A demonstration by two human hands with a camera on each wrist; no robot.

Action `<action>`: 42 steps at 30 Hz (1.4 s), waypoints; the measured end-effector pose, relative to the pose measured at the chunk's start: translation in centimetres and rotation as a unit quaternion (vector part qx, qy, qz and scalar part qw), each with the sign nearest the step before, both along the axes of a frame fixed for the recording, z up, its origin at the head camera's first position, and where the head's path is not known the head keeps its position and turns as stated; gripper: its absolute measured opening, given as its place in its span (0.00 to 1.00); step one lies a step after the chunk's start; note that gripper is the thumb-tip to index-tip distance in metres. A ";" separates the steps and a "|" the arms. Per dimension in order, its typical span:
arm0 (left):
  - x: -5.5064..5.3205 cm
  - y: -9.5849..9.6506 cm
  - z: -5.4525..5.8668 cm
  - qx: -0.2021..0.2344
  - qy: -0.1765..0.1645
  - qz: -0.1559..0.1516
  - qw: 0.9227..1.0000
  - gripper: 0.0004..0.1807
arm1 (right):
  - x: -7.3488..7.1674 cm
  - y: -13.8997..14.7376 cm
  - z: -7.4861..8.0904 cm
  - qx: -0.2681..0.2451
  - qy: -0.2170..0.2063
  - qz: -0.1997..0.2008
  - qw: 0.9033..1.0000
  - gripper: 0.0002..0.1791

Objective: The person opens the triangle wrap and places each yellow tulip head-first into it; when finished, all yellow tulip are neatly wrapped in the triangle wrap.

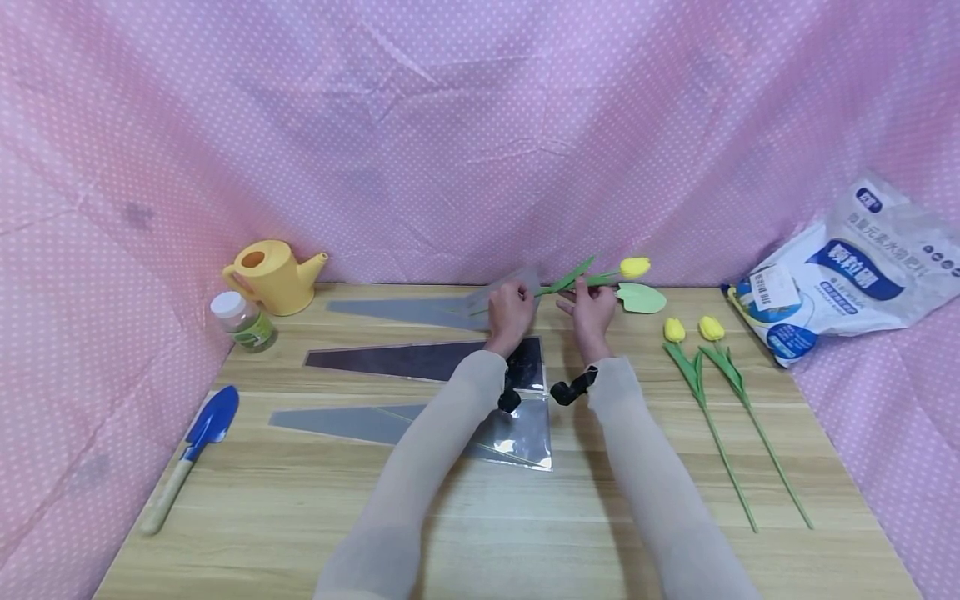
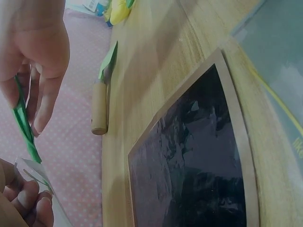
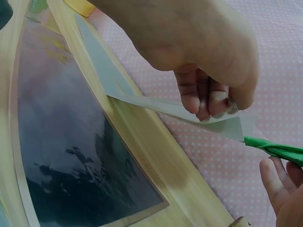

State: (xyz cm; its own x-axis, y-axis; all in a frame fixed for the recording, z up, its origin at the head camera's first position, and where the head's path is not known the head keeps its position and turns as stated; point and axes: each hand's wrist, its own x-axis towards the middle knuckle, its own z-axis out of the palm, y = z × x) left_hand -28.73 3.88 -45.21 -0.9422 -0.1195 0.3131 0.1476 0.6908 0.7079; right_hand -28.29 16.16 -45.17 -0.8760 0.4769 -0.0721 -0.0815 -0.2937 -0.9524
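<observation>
My left hand (image 1: 512,315) pinches the wide end of a grey, see-through flower sleeve (image 3: 222,128), raised at the back of the table; its narrow end trails left. My right hand (image 1: 594,315) holds an artificial yellow tulip (image 1: 635,267) by its green leaves and stem (image 2: 23,127), bloom pointing right. The stem end runs into the sleeve's mouth, visible through the film. In front lie a dark flower sleeve (image 1: 390,360) and a grey sleeve with yellow lines (image 1: 330,422), partly covered by my left arm.
Two more yellow tulips (image 1: 697,392) lie at the right. Beyond my right hand is a green trowel (image 1: 641,298) with a wooden handle. A white-and-blue bag (image 1: 847,275) leans at the back right. Leftward stand a yellow watering can (image 1: 277,279), a white-lidded jar (image 1: 243,323) and a blue trowel (image 1: 213,414).
</observation>
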 end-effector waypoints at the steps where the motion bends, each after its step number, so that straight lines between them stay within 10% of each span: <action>1: 0.0 0.0 0.0 -0.001 0.002 0.001 1.000 0.09 | 0.0 -0.1 0.0 -0.001 -0.001 0.002 1.000 0.13; 21: 0.2 0.6 0.8 -0.011 0.039 -0.017 0.999 0.05 | 0.1 -0.8 -0.3 -0.056 -0.030 0.031 0.997 0.21; 29: 0.1 0.2 0.5 -0.027 0.056 -0.011 0.998 0.07 | 0.6 0.1 -0.4 -0.141 -0.045 0.025 0.989 0.05; 42: 0.7 0.8 0.7 -0.027 0.034 -0.016 0.999 0.04 | 0.7 -0.4 -0.4 -0.147 -0.042 -0.020 0.988 0.06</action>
State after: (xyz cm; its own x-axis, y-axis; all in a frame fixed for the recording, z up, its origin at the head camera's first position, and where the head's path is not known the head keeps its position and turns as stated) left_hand -28.02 4.66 -44.50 -0.9216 -0.0715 0.3815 0.2163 0.7216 0.6577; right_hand -27.60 15.77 -45.57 -0.8421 0.4578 -0.2850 -0.0222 -0.5575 -0.8299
